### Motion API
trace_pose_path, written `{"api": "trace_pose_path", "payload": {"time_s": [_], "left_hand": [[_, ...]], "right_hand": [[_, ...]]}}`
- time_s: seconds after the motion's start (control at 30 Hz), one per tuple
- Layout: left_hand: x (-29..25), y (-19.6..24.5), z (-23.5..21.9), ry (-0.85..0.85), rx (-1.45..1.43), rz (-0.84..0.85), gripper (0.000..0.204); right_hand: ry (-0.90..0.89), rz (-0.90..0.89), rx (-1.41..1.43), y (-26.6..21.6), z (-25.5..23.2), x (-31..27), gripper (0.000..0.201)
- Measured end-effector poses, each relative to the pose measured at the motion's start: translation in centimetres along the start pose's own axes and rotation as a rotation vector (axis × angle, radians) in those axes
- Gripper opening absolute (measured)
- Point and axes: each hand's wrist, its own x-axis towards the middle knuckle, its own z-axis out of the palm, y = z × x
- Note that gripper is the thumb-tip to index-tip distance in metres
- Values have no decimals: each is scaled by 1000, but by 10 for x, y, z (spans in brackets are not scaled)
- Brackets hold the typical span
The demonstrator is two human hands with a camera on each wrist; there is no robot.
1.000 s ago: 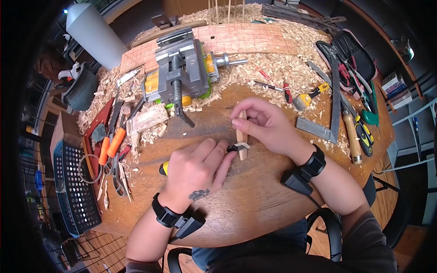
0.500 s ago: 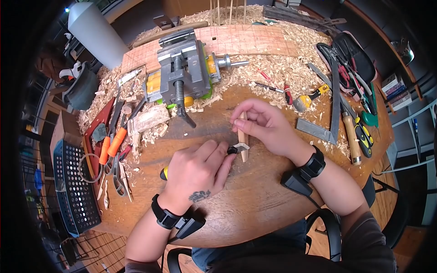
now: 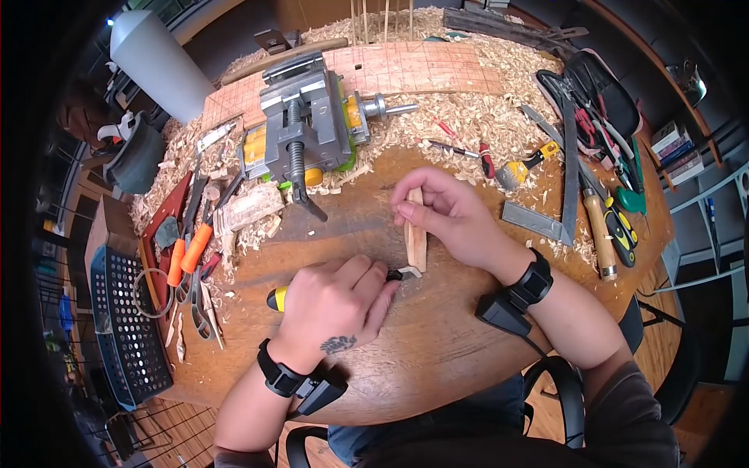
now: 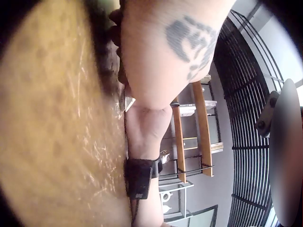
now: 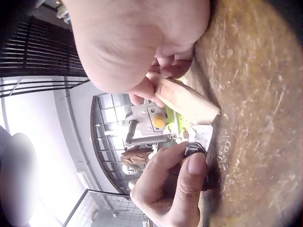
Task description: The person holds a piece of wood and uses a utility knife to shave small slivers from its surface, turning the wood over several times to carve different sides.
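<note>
My right hand [image 3: 456,214] pinches the upper part of a slim pale wood piece [image 3: 417,248], its lower end pointing toward me close over the table. With my left hand [image 3: 328,300] I grip a utility knife [image 3: 277,299]; its yellow-and-black butt shows behind the fist, and the fingers cover most of the handle. The short blade [image 3: 412,272] lies right at the wood's lower end. From the right wrist, the wood piece [image 5: 189,101] appears with its tapered end near the blade [image 5: 203,135], and thumb and forefinger hold the knife's black nose [image 5: 195,149]. The left wrist view hides the knife.
A metal vise [image 3: 308,125] stands ahead amid wood shavings [image 3: 452,117]. On the left lie orange-handled tools [image 3: 195,248], scissors [image 3: 201,308] and a perforated basket [image 3: 129,327]. To the right are a metal square [image 3: 534,221], a wooden-handled tool [image 3: 601,234] and a tool pouch [image 3: 601,86].
The knife blade has slid down the wood piece toward me, from across it to its lower end. My left hand has drawn slightly back; the right hand keeps its pinch.
</note>
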Motion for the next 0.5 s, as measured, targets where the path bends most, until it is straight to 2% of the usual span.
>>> {"api": "trace_pose_path", "payload": {"time_s": [0.23, 0.5], "left_hand": [[2, 1, -2, 26, -58, -84, 18], [5, 0, -1, 129, -4, -69, 16]], "right_hand": [[-21, -5, 6, 0, 0, 1, 13], [-17, -49, -86, -1, 8, -1, 18]]}}
